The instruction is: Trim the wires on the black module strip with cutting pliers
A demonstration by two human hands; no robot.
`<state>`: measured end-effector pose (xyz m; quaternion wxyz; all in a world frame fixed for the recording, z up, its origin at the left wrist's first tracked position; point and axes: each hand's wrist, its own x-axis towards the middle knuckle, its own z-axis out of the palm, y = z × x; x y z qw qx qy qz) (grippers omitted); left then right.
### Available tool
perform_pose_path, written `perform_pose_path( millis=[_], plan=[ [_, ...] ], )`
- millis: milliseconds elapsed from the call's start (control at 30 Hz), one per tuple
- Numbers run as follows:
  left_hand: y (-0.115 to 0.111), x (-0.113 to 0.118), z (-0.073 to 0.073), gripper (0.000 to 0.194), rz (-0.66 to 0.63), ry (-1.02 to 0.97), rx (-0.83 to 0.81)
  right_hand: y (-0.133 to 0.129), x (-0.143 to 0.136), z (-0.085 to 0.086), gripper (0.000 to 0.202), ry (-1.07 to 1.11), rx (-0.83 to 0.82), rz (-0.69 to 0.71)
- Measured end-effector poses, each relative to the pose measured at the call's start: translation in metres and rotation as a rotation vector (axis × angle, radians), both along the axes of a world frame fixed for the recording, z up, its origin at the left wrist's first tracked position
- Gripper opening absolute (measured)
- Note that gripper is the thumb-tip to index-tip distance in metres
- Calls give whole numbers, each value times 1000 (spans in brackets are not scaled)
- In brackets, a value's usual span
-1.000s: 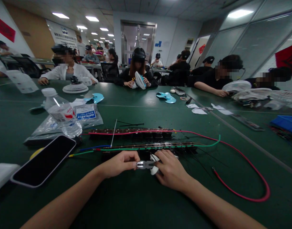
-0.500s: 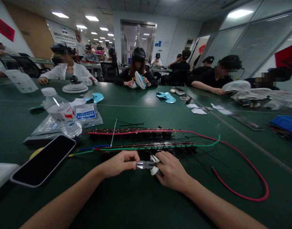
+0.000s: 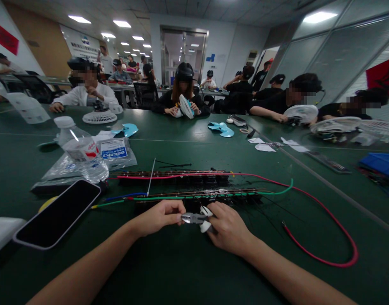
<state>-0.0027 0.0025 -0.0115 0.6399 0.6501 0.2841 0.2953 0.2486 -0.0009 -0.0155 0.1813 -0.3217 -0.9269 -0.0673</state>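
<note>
My right hand [image 3: 228, 224] is closed round the white handles of a pair of cutting pliers [image 3: 193, 218], whose metal jaws point left. My left hand [image 3: 159, 219] is closed, thumb and forefinger pinched together at the tip of the jaws. Whatever lies between those fingers is too small to make out. Just beyond both hands are two long dark strips lying side by side, a far one [image 3: 201, 178] and a near one [image 3: 220, 195]. A red cable [image 3: 194, 174] runs along the far strip, a green wire [image 3: 178, 196] along the near one. A white cable tie [image 3: 152, 176] sticks up at their left.
On the left lie a phone [image 3: 59, 214], a water bottle [image 3: 81, 148] and a plastic bag [image 3: 118, 152]. The red cable's loose end curls round at the right. Blue fan blades [image 3: 221, 129] and paper scraps [image 3: 264, 147] lie farther off. Co-workers sit across the table with fan parts.
The pliers' jaws have turned slightly; both my hands stay almost in place. Across the table, one person has raised a hand towards the face, and another has shifted a fan grille to the left.
</note>
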Motion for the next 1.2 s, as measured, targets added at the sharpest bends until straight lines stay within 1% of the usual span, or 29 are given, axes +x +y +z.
perform_pose_path(
  millis=[200,400,700,1000,1200],
  plan=[
    [0,0,2,18,10,25,-1,0,-1,0,6,11,5,5],
    [0,0,-1,16,5,4,-16,0,0,-1,5,10,-5,6],
    [0,1,-5,18,25,-7,-31,1,-1,3,7,-13,9,9],
    [-2,3,1,19,24,-4,-34,0,-7,5,9,-32,46,-2],
    [-2,3,2,20,12,-11,17,0,-7,5,9,-33,48,3]
  ],
)
